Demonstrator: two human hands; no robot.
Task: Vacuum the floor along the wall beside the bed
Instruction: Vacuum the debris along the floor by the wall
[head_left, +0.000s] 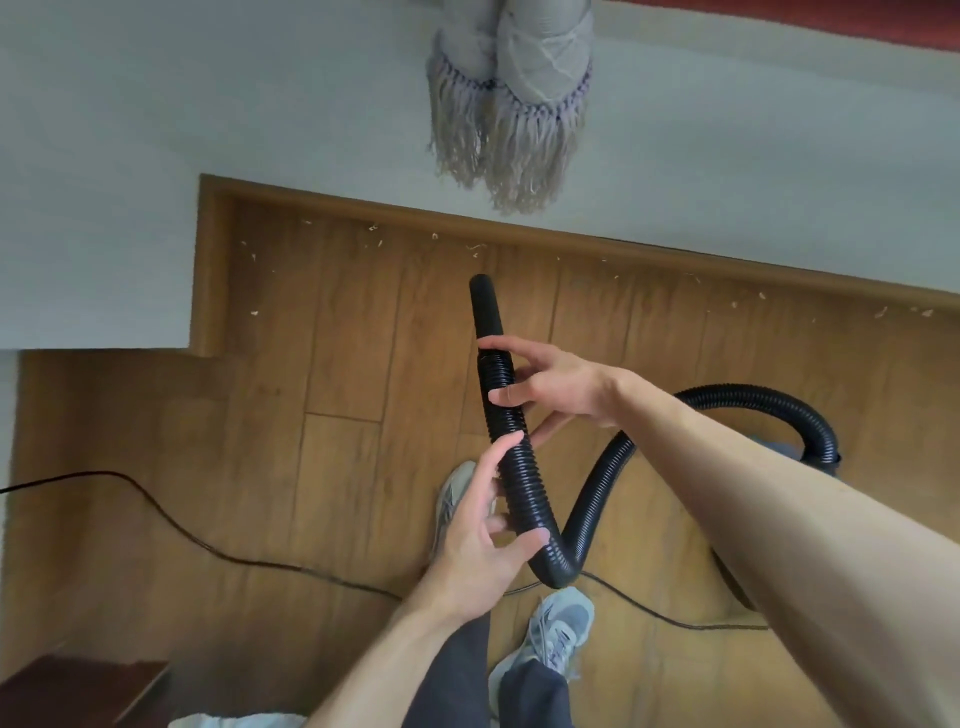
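A: Light is soft, even daylight; the wooden floor (343, 395) reads warm and clear, with no glare.

B: Shadows?

A: Faint ones only. The wide-angle lens bows the skirting board (571, 247), and the right forearm (810, 530) looms large and soft at the edge. The curtain fringe (511, 150) looks slightly smeared.

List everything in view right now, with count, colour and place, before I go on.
vacuum hose: one, black, held mid-frame, looping right
nozzle: one, black, pointing toward the baseboard
debris: many pale bits, floor along the baseboard
power cord: one, black, across the floor
curtain tassels: grey, hanging at the wall, top centre
dark furniture: one, lower left corner
shoes: two, grey
left hand: on the hose
right hand: on the hose near the nozzle
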